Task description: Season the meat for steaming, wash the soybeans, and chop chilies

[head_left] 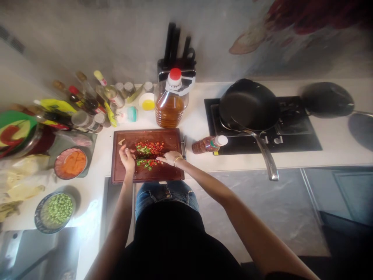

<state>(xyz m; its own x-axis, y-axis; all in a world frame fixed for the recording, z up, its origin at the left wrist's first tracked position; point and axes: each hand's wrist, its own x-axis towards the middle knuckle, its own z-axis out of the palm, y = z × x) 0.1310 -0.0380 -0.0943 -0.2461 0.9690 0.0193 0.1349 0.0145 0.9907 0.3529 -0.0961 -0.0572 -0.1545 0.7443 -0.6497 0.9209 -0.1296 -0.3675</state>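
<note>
A dark wooden cutting board (171,138) lies on the white counter in front of me. Chopped red and green chilli (149,148) is heaped on its middle, with a second small heap (146,163) closer to me. My left hand (127,158) rests at the left of the heaps, fingers curled, touching the pieces. My right hand (167,157) lies flat on the board at the right of the near heap, fingers stretched toward it, a gold bangle on the wrist. Neither hand shows a tool.
A large oil bottle (171,103) with a red cap stands behind the board, a knife block (176,58) behind it. A small bottle (208,144) lies on its side beside a black pan (249,105) on the hob. Left: sauce bottles (84,103), sliced carrot (70,163), green beans (56,210).
</note>
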